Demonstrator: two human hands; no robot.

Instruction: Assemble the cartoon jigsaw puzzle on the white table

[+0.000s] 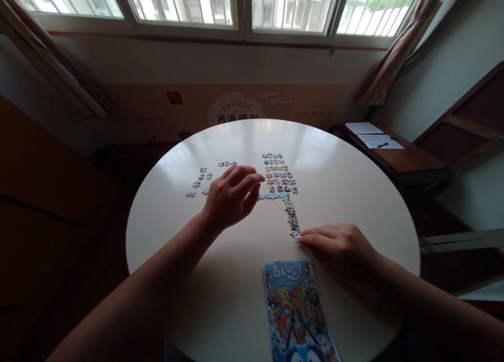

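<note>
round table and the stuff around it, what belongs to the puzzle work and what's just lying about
Puzzle work:
L-shaped joined strip, its near end at the right hand's fingers
block of loose pieces
scattered pieces
Bluey picture sheet, probably for reference

Just lying about, seemingly:
papers on the brown side table
dark pen

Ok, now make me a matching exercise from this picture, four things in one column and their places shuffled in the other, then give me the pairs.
Things:
1. Left hand
2. Pen
3. Bluey picture
4. Right hand

Places:
A. Fingers at the near end of the narrow puzzle strip
B. On papers beyond the round table
C. Just left of the block of puzzle pieces in rows
D. At the table's near side

Pairs: 1-C, 2-B, 3-D, 4-A
</note>
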